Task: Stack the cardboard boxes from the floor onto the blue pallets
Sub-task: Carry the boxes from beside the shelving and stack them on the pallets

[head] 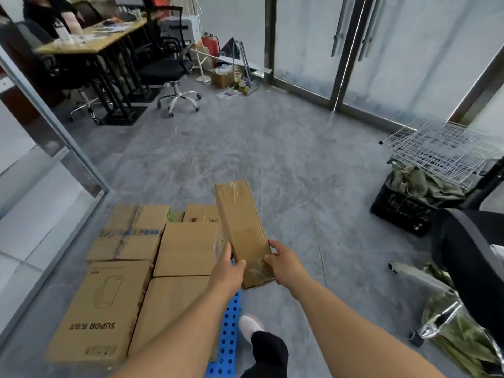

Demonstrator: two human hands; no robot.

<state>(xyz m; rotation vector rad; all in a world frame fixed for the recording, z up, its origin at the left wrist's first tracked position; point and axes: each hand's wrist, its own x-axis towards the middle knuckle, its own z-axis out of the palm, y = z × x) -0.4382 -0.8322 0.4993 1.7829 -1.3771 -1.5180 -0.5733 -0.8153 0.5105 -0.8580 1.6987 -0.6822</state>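
— What are the hands doing?
— Both grasp a long narrow box [243, 230] by its near end: left hand [230, 271] with its thumb on top, right hand [283, 261] curled round the right edge.
— Where's the box?
— In the air, stretching away from the fingers, above the right edge of the stacked boxes [152, 268] on the blue pallet [228, 336].
— Any containers?
— Far right of the fingers, a black crate [403, 208] holds crumpled olive fabric [420, 181].

Office, doubling as storage; wooden desk [109, 39] with swivel chairs [166, 66] and a printer [181, 30] at back; frosted glass doors [354, 50]; grey tile floor [272, 148]; cardboard boxes [188, 249] stacked by the partition.
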